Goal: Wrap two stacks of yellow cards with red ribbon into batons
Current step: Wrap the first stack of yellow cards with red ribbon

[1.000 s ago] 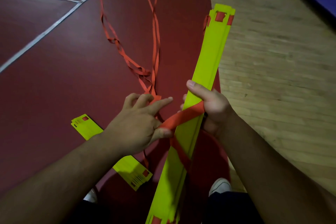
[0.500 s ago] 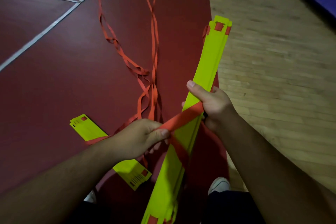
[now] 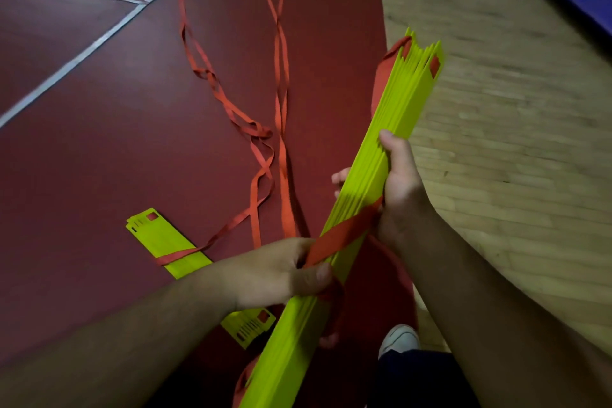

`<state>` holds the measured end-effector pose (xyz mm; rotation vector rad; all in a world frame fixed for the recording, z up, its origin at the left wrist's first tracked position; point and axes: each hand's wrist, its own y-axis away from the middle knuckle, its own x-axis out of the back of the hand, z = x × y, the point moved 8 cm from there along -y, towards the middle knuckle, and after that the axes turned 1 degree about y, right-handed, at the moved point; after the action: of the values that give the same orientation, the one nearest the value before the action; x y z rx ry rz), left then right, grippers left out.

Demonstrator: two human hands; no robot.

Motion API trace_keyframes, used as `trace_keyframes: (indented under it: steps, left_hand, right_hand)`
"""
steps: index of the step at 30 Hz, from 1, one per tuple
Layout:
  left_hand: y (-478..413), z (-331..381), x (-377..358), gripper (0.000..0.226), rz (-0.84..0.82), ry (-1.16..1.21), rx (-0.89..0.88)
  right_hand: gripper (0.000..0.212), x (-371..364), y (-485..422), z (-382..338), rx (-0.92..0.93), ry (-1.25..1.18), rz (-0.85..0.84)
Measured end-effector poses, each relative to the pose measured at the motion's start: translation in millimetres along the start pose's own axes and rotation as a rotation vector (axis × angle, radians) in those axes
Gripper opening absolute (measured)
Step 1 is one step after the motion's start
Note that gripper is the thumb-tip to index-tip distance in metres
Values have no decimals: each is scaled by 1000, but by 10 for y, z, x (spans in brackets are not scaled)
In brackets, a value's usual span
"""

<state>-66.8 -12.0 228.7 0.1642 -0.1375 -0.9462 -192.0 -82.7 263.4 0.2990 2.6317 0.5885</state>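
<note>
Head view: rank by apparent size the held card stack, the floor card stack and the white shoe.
1. Held card stack, nearest the camera.
2. Floor card stack, partly behind the left arm.
3. White shoe, partly hidden.

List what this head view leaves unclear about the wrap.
Head view:
- held stack, near end: cut off by the bottom edge.
- floor stack, middle: behind the left forearm.
- red ribbon, far ends: run off the top edge.
- right hand, fingers: mostly behind the held stack.
</note>
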Motion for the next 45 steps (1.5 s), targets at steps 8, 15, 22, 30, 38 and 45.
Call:
trace_keyframes:
  steps: [8,15,22,30,38,45]
  left_hand:
    - [21,68,53,31,170,82,-24]
    - [93,88,780,40,715,-83,-21]
    - [328,14,1270,47,1224,-121,90]
    - [263,326,1310,26,742,-55,-183]
    - [455,37,1662,75,756,-42,-55]
    - [296,-66,1411,49,816,255,-53]
  right_hand:
    - [48,-62,-62,-97,81,58,-65]
    - [52,18,-60,247,-6,492,-77]
    - [104,-382,338,675,-4,1225,-437]
    - [22,-363,188,410,206,1271,-243]
    - [21,-294,324,664,-145,798,-595]
    - [64,-254,287,575,-289,697,-700]
